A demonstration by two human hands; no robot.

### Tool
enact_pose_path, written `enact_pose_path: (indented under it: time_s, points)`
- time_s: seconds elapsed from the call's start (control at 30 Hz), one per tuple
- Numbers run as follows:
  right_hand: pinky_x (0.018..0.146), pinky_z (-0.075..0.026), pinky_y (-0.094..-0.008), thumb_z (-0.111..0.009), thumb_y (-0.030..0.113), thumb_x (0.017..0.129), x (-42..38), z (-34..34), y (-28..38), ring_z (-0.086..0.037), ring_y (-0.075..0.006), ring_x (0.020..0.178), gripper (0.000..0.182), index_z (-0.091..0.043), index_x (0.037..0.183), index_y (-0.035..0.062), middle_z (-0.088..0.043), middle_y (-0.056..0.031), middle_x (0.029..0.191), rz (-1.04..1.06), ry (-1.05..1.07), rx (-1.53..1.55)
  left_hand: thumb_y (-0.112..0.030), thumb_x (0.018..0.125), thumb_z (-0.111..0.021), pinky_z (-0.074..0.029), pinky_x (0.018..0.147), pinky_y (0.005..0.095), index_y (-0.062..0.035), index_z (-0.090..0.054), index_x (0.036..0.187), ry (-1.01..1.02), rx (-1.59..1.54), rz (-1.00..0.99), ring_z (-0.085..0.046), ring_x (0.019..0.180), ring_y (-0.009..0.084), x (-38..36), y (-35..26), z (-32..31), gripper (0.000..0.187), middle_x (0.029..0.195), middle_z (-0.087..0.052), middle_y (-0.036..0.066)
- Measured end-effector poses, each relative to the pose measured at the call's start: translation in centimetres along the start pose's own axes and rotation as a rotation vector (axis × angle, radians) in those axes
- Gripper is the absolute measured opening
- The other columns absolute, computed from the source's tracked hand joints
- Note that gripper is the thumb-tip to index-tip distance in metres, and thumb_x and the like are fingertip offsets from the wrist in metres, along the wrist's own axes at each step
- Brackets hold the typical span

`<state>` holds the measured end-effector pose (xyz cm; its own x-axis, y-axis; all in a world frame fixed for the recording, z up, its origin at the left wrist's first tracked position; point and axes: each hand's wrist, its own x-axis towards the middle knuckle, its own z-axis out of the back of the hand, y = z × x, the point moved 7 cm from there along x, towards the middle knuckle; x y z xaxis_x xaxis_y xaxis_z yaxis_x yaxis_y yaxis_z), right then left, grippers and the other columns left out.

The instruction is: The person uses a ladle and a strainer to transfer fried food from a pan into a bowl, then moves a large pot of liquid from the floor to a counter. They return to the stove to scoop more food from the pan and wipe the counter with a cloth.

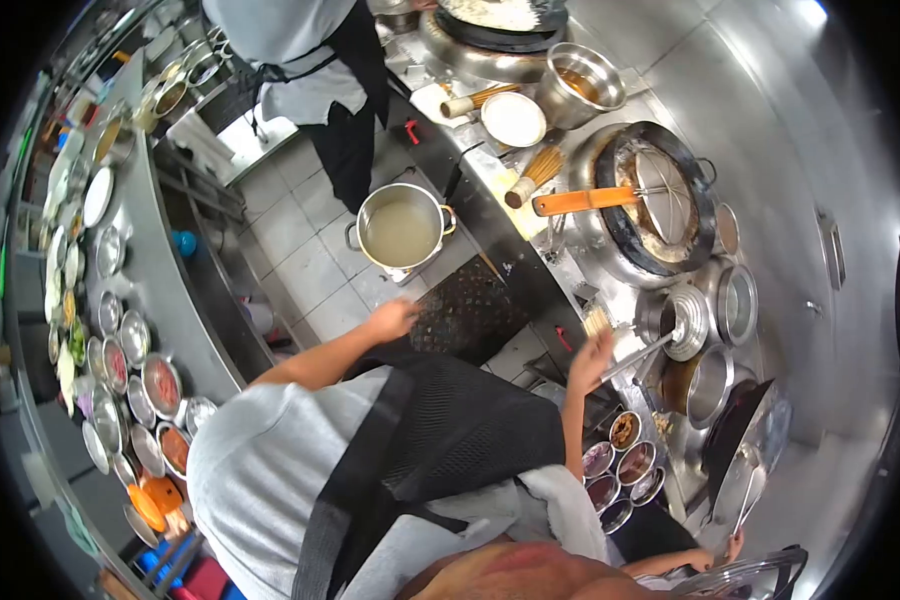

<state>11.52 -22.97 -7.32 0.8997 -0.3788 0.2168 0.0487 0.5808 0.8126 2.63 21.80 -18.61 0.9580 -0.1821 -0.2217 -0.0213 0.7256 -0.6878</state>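
My left hand [395, 318] is held out over the dark floor mat, its fingers curled in and nothing showing in them. On the floor beyond it stands a large two-handled pot [400, 232] of cloudy liquid. At the edge of the stove counter my right hand [592, 358] is closed around the handle of a metal ladle [650, 352]. The ladle reaches across toward a round ringed metal piece [686, 308] by the pots. Pale bristles of a small brush [596, 322] show just above my right fingers.
A strainer with an orange handle [582, 201] lies across a wok [660, 255]. Bamboo brushes [540, 170] and a steel pot [582, 88] stand beyond it. Small ingredient bowls [625, 430] are at lower right, near another person's hand [735, 545]. A person [290, 50] stands ahead. Bowls line the left counter [170, 290].
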Motion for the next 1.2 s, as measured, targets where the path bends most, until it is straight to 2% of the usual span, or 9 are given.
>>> enact_pose_path:
  time_s: [0.13, 0.17, 0.33, 0.4, 0.47, 0.67, 0.73, 0.93, 1.2]
  points:
    - [0.086, -0.051, -0.0390, -0.060, 0.017, 0.091, 1.0, -11.5, 5.1, -0.066, -0.0327, 0.095, 0.027, -0.065, 0.112, 0.0019, -0.067, -0.0194, 0.101, 0.185, 0.569, -0.167, -0.021, 0.075, -0.064, -0.051, 0.090, 0.0438, -0.0068, -0.072, 0.102, 0.017, -0.026, 0.336, -0.065, 0.099, 0.0373, -9.4, 17.3, -3.1, 0.031, 0.102, -0.069, 0.021]
    - [0.085, -0.052, -0.0394, -0.061, 0.017, 0.089, 0.6, -14.1, 6.5, -0.066, -0.0345, 0.093, 0.026, -0.066, 0.110, 0.0016, -0.068, -0.0204, 0.097, 0.391, 0.664, -0.191, -0.021, 0.074, -0.065, -0.052, 0.089, 0.0432, -0.0069, -0.072, 0.101, 0.014, -0.033, 0.468, -0.065, 0.098, 0.0367, -11.5, 19.3, -2.4, 0.031, 0.101, -0.069, 0.021]
    - [0.083, -0.052, -0.0417, -0.064, 0.018, 0.087, -2.8, -23.5, 10.2, -0.067, -0.0350, 0.090, 0.027, -0.066, 0.109, 0.0023, -0.069, -0.0196, 0.092, 0.340, 1.236, -0.349, -0.023, 0.074, -0.067, -0.052, 0.089, 0.0410, -0.0076, -0.072, 0.102, -0.110, -0.179, 0.817, -0.066, 0.098, 0.0350, -16.3, 24.7, -0.8, 0.033, 0.098, -0.071, 0.019]
    - [0.082, -0.052, -0.0423, -0.065, 0.019, 0.087, -3.6, -25.3, 12.5, -0.067, -0.0352, 0.090, 0.028, -0.065, 0.109, 0.0022, -0.069, -0.0194, 0.092, 0.469, 1.279, -0.366, -0.018, 0.076, -0.068, -0.056, 0.074, 0.0337, -0.0045, -0.071, 0.106, -0.280, -0.509, 0.972, -0.071, 0.078, 0.0225, -16.5, 24.9, -0.5, 0.033, 0.091, -0.073, 0.014]
    - [0.075, -0.053, -0.0389, -0.063, 0.017, 0.088, -4.1, -26.7, 12.6, -0.068, -0.0293, 0.080, 0.030, -0.064, 0.114, 0.0031, -0.068, -0.0172, 0.083, 0.647, 1.247, -0.247, -0.016, 0.078, -0.067, -0.055, 0.069, 0.0309, -0.0011, -0.070, 0.107, -0.414, -0.572, 0.891, -0.070, 0.070, 0.0182, -15.2, 24.2, 0.7, 0.032, 0.086, -0.073, 0.013]
    - [0.079, -0.053, -0.0331, -0.058, 0.022, 0.096, -1.6, -21.4, 9.4, -0.065, -0.0173, 0.085, 0.029, -0.061, 0.117, 0.0021, -0.070, -0.0089, 0.096, 0.302, 1.467, -0.059, -0.008, 0.092, -0.065, -0.056, 0.081, 0.0301, 0.0030, -0.059, 0.121, -0.547, -1.075, 0.709, -0.065, 0.090, 0.0184, -13.1, 22.3, 1.9, 0.032, 0.102, -0.066, 0.009]
    - [0.073, -0.051, -0.0296, -0.055, 0.026, 0.098, 0.9, -18.5, 9.6, -0.059, -0.0109, 0.077, 0.032, -0.061, 0.120, 0.0037, -0.066, -0.0012, 0.090, -0.085, 1.490, -0.075, -0.018, 0.091, -0.068, -0.052, 0.079, 0.0275, 0.0011, -0.059, 0.123, -0.476, -0.839, 0.803, -0.064, 0.094, 0.0167, -14.1, 19.4, 4.2, 0.038, 0.107, -0.066, 0.008]
    - [0.082, -0.050, -0.0289, -0.049, 0.029, 0.101, 8.0, -11.7, 16.9, -0.061, -0.0119, 0.087, 0.035, -0.059, 0.127, 0.0073, -0.066, -0.0033, 0.098, -0.144, 1.355, 0.116, -0.024, 0.090, -0.071, -0.049, 0.088, 0.0301, 0.0002, -0.058, 0.127, -0.324, -0.955, 0.768, -0.063, 0.099, 0.0181, -11.9, 19.2, 10.2, 0.046, 0.111, -0.066, 0.010]
    - [0.081, -0.051, -0.0328, -0.054, 0.020, 0.095, 2.2, -5.9, 22.3, -0.065, -0.0174, 0.090, 0.028, -0.066, 0.116, 0.0058, -0.069, -0.0057, 0.100, -0.099, 1.587, 0.054, -0.012, 0.093, -0.062, -0.047, 0.098, 0.0395, 0.0031, -0.054, 0.128, -0.056, -0.899, 0.152, -0.061, 0.109, 0.0251, 3.0, -1.0, 28.1, 0.039, 0.117, -0.062, 0.017]
